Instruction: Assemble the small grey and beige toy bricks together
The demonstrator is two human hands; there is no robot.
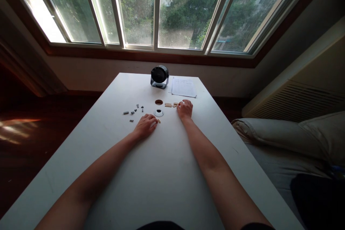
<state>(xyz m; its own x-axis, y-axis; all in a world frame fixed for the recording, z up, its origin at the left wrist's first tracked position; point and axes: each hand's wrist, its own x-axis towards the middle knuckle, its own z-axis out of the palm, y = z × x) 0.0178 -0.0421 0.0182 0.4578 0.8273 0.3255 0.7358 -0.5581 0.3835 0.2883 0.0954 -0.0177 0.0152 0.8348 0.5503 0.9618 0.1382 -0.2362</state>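
Note:
My left hand (146, 126) rests on the white table (161, 165), its fingers curled and closed at a small tan piece (159, 121) that shows beyond the fingertips. Farther right, my right hand (185, 109) is bent with its fingers drawn together at the edge of a group of small tan pieces (175, 105). What lies under those fingers is hidden. Just left of that group sits a neat tan block of pieces (168, 105) in rows. A round metal ring (159, 113) with a dark centre lies between the hands.
Behind the ring is a round hole (159, 102) in the tabletop. Several small grey pieces (132, 113) are scattered to the left. At the far edge stand a black fan (159, 76) and a printed sheet (184, 87). A couch (280, 136) borders the right side.

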